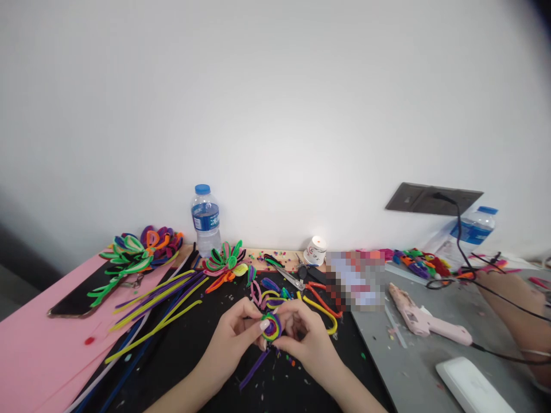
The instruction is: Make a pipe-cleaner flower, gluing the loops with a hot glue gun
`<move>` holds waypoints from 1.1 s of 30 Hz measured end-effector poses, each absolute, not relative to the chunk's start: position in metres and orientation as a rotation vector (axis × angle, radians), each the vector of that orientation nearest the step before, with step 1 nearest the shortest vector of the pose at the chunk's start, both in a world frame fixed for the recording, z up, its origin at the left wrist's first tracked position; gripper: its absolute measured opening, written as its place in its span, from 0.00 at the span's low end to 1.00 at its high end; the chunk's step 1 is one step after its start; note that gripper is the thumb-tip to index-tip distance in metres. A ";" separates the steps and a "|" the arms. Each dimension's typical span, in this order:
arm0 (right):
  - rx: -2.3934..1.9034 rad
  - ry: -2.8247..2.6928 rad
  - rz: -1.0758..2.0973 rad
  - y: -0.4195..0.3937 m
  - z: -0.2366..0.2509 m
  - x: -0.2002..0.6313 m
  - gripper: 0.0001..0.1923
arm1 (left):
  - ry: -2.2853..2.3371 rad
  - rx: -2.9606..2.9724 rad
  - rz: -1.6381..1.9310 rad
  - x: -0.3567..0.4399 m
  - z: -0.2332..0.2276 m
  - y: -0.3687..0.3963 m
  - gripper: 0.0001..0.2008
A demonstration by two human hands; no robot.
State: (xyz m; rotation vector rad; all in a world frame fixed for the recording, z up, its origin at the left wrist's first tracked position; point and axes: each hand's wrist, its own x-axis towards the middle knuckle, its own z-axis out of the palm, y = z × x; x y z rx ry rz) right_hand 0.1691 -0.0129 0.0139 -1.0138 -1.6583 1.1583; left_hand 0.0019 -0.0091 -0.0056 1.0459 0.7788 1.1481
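Both hands, left point(235, 335) and right point(305, 338), grip the coiled pipe-cleaner disc point(271, 327) tight so the spiral can't unwind.

A pixelated patch point(355, 280) hides things mid-table, and the white case point(471, 387) is cut off below

Water bottles: two, one point(205, 219) left of the wall socket plate point(433, 199), one point(467, 232) below it. Glue guns point(424, 319): one. Scissors point(287, 276): one pair. Finished pipe-cleaner flowers: two point(138, 248) point(226, 261), left of the plate.
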 end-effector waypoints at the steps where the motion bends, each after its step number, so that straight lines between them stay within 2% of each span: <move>1: -1.016 -1.652 1.161 -0.013 0.014 0.169 0.16 | 0.781 1.043 1.147 0.002 -0.006 -0.009 0.10; 19: -1.055 -1.680 1.078 -0.014 0.010 0.170 0.14 | 0.775 1.041 1.125 0.002 -0.002 -0.010 0.10; 27: -1.049 -1.674 1.002 -0.014 0.010 0.168 0.18 | 0.759 1.007 1.133 0.001 -0.006 -0.011 0.10; 33: -1.036 -1.689 0.970 -0.015 0.010 0.169 0.16 | 0.772 1.005 1.138 0.002 -0.006 -0.010 0.10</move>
